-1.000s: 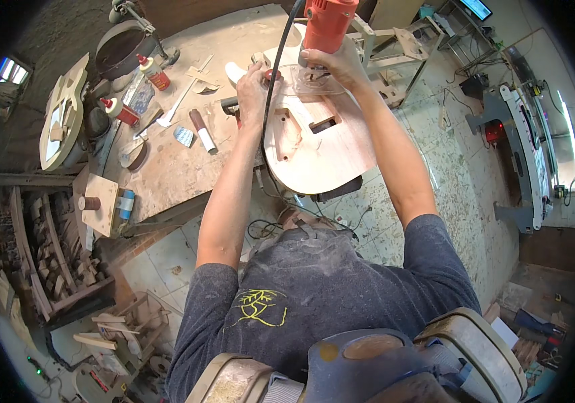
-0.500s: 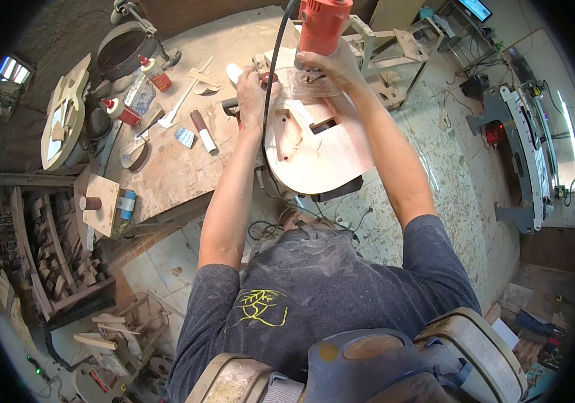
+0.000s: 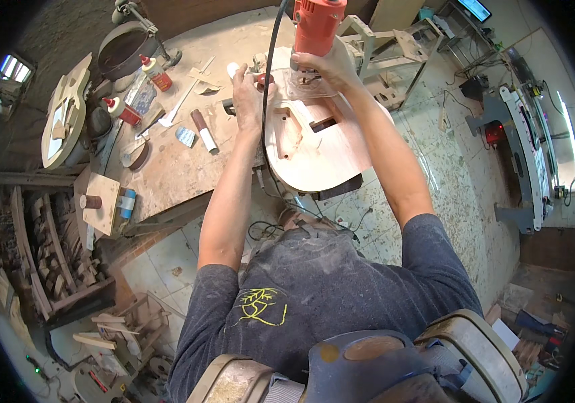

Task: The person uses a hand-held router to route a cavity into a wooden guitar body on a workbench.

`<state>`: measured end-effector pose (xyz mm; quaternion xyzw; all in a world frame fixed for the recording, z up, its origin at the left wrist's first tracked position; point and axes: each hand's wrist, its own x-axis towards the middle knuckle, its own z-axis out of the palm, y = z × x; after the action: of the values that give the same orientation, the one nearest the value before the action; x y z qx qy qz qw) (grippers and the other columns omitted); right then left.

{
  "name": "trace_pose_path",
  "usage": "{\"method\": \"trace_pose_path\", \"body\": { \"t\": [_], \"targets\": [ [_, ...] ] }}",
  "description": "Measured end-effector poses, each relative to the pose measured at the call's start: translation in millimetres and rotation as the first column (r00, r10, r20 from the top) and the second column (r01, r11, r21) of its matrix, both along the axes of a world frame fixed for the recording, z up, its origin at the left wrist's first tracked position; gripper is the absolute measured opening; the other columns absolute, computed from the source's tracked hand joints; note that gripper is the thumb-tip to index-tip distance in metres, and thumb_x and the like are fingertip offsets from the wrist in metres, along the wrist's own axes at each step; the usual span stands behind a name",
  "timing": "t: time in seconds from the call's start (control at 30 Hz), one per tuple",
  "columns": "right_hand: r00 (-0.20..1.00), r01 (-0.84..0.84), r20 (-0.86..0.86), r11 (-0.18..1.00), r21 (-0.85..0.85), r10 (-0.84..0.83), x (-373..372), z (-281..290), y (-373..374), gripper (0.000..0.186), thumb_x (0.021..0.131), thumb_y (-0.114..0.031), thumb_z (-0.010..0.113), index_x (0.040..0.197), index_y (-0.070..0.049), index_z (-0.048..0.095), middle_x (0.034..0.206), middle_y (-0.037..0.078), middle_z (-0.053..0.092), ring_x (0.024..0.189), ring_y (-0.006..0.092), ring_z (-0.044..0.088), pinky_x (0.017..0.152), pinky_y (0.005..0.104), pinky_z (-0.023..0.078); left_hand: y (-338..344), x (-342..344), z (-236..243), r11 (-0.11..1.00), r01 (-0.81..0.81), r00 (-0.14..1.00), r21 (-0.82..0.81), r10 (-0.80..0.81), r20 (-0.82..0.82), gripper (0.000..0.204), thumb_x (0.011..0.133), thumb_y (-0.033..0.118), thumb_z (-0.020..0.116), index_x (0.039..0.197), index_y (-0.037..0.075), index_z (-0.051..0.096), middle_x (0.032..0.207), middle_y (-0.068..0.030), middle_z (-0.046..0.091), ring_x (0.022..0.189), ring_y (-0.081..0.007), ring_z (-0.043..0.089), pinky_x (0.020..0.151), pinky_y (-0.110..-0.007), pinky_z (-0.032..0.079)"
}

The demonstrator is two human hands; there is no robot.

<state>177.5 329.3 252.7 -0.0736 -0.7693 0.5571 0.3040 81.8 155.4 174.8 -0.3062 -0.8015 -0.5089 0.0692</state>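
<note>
A pale wooden guitar body [image 3: 314,161] with routed cavities overhangs the front right edge of the workbench. My right hand [image 3: 327,66] is closed round the lower part of a red handheld router [image 3: 315,25]. The router stands upright on the body, its clear base plate [image 3: 301,86] flat over the wood near the far cavity. At the body's left edge, my left hand [image 3: 247,95] has its thumb apart from its fingers. A small dark red piece [image 3: 262,79] shows beside the thumb; I cannot tell whether they touch. A black power cord [image 3: 268,80] hangs past my left hand.
On the workbench [image 3: 173,171] lie two glue bottles [image 3: 156,72], a sanding roll [image 3: 202,131] and wood scraps. Another guitar body [image 3: 65,114] stands at the far left. A wooden frame [image 3: 401,50] is beyond the router. Cables [image 3: 267,228] lie on the floor below.
The router and my right hand have shifted slightly left. My left hand has drawn slightly left, its fingers loosening and spreading from the thumb.
</note>
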Motion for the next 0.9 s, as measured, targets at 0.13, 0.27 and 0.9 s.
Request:
{"method": "trace_pose_path", "body": {
  "t": [0.13, 0.27, 0.9],
  "targets": [
    [0.999, -0.051, -0.023, 0.995, -0.089, 0.049, -2.7, -1.2, -7.8, 0.045, 0.078, -0.026, 0.086, 0.108, -0.001, 0.064, 0.094, 0.004, 0.068, 0.081, 0.0131, 0.065, 0.073, 0.0300, 0.054, -4.6, -2.7, -1.6, 1.000, -0.005, 1.000, 0.022, 0.004, 0.024, 0.033, 0.077, 0.023, 0.071, 0.100, 0.000, 0.072, 0.145, -0.0275, 0.052, 0.121, -0.0392, 0.062, 0.105, -0.044, 0.047],
    [0.999, -0.042, -0.018, 0.998, -0.057, 0.041, -4.8, -3.8, -7.0, 0.041, 0.078, -0.023, 0.086, 0.105, -0.001, 0.065, 0.091, 0.004, 0.068, 0.078, 0.0131, 0.065, 0.071, 0.0294, 0.054, -7.3, -1.5, 1.1, 1.000, -0.002, 1.000, -0.021, 0.003, 0.030, 0.027, 0.080, 0.017, 0.073, 0.094, -0.005, 0.068, 0.144, -0.0292, 0.052, 0.127, -0.0414, 0.057, 0.105, -0.043, 0.048],
    [0.997, -0.069, -0.040, 0.997, -0.025, 0.068, -10.6, 0.4, -21.5, 0.036, 0.078, -0.027, 0.085, 0.098, -0.002, 0.067, 0.086, 0.003, 0.068, 0.076, 0.0123, 0.064, 0.071, 0.0287, 0.052, -20.2, -1.1, -1.8, 0.999, -0.011, 0.995, 0.053, 0.005, 0.103, 0.027, 0.081, 0.015, 0.080, 0.097, -0.003, 0.070, 0.152, -0.0289, 0.042, 0.124, -0.0372, 0.059, 0.102, -0.041, 0.049]
  ]
}}
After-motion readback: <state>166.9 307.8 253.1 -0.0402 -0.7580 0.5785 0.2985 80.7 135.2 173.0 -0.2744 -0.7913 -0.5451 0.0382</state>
